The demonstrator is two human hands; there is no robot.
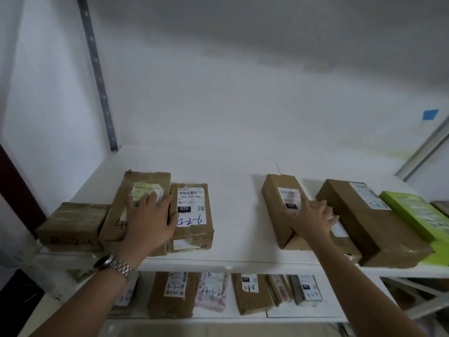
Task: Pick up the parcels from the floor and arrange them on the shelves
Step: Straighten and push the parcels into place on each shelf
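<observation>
Several brown cardboard parcels lie on the white upper shelf (233, 164). My left hand (148, 220) rests flat, fingers spread, on a parcel with a torn yellow label (143, 186), its thumb against the parcel marked 4-2-6 (192, 215). A darker parcel (73, 222) sits at the far left. My right hand (313, 217) lies with straight fingers across a tall brown parcel (281, 198) and a lower parcel (345, 239) beside it. A large brown box (371, 220) and a green box (418, 215) stand to the right.
A lower shelf (315, 312) holds several labelled parcels, among them a brown one (172, 295) and a pink patterned one (211, 293). A grey metal upright (97, 74) rises at the back left. A blue sticker (430, 114) is on the white wall.
</observation>
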